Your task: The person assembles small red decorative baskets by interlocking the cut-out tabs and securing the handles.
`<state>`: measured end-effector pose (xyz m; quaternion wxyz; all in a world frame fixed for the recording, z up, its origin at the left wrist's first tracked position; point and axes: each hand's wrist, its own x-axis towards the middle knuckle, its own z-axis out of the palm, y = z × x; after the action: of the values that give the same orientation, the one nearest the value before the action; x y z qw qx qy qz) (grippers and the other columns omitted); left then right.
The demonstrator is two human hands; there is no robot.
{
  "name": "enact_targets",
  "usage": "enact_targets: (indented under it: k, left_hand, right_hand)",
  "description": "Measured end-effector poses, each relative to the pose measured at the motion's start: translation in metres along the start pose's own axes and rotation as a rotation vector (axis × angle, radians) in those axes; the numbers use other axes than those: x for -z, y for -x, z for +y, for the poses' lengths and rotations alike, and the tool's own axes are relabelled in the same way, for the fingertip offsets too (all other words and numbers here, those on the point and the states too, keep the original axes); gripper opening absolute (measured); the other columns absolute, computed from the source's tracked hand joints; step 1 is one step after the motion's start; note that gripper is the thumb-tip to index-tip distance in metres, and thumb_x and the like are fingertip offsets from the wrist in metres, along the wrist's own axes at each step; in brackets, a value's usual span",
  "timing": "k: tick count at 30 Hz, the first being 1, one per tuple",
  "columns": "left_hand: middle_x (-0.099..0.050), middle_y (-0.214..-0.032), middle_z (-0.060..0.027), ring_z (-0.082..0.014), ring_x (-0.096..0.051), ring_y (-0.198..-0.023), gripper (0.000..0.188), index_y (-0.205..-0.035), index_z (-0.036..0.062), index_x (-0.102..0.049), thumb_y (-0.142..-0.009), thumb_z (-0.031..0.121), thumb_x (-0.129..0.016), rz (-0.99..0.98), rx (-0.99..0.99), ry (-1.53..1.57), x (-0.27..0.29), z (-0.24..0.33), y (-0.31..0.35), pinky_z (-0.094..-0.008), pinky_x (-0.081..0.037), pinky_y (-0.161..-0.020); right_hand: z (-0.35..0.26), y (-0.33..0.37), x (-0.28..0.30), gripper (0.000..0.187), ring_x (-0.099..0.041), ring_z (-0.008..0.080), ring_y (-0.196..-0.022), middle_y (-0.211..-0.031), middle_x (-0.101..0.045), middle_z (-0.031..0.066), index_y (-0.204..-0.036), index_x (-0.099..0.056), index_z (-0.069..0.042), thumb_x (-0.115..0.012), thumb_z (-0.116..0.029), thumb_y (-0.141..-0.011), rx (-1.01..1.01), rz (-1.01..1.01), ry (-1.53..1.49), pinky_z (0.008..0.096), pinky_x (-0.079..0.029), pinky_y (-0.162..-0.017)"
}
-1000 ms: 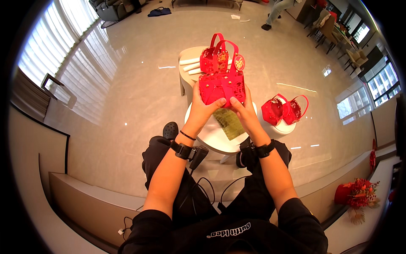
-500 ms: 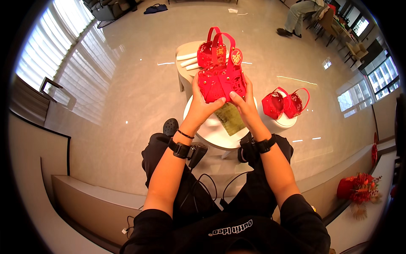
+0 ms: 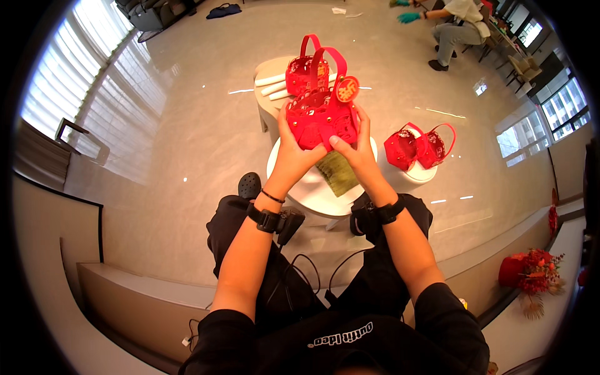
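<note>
Between my two hands I hold a red felt gift basket (image 3: 320, 122) with cut-out sides, small gold studs, a tall loop handle and a round red-and-gold tag (image 3: 347, 89). My left hand (image 3: 295, 147) grips its left side, and my right hand (image 3: 356, 150) grips the right, with both thumbs on the near face. The basket is raised over a round white table (image 3: 299, 195), where a green cloth (image 3: 339, 174) lies partly under my hands. Just beyond, a second red basket (image 3: 306, 74) stands beside white rolls (image 3: 272, 86) on a beige table (image 3: 264, 105).
To the right, two more red baskets (image 3: 417, 150) stand on a white stool (image 3: 414, 175). A person wearing teal gloves (image 3: 409, 17) sits at the far right. Red flowers in a pot (image 3: 514, 271) are on a ledge at the lower right. Cables (image 3: 315, 275) hang by my legs.
The basket has tilted in my hands, so more of its open top shows and the tag has turned. The far person has leaned so that gloved hands now show.
</note>
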<state>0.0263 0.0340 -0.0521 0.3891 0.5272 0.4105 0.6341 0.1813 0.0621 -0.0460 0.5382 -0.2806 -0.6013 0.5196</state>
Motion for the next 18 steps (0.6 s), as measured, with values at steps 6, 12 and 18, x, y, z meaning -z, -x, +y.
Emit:
enact_targets:
  k: [6,12,18]
  left_hand:
    - [-0.033,-0.150,-0.0154,-0.0245,-0.037,-0.138,0.101,-0.154,0.0057,-0.009,-0.079,0.006,-0.075,-0.152,0.128,0.311,0.007,0.007,0.000,-0.0374,-0.038,-0.111]
    - [-0.032,-0.151,-0.0156,-0.0249,-0.037,-0.139,0.108,-0.154,0.0060,-0.009,-0.076,0.013,-0.083,-0.175,0.132,0.235,0.007,0.012,0.000,-0.0395,-0.038,-0.112]
    - [-0.037,-0.147,-0.0176,-0.0263,-0.043,-0.135,0.106,-0.152,0.0038,-0.018,-0.073,0.018,-0.087,-0.107,0.123,0.124,0.010,0.008,-0.002,-0.0394,-0.044,-0.106]
  right_hand:
    - [-0.001,0.000,0.003,0.085,-0.038,0.0259,-0.135,-0.146,-0.035,0.0182,-0.150,-0.017,-0.003,-0.071,-0.022,-0.088,-0.094,0.037,-0.130,0.0386,-0.035,-0.110]
    - [0.000,-0.001,0.011,0.081,-0.037,0.0246,-0.136,-0.149,-0.033,0.0166,-0.151,-0.018,-0.003,-0.066,-0.029,-0.092,-0.153,0.013,-0.172,0.0371,-0.031,-0.113]
    - [-0.004,-0.001,0.010,0.075,-0.039,0.0237,-0.135,-0.149,-0.034,0.0142,-0.153,-0.017,-0.008,-0.062,-0.028,-0.096,-0.217,0.003,-0.253,0.0381,-0.040,-0.108]
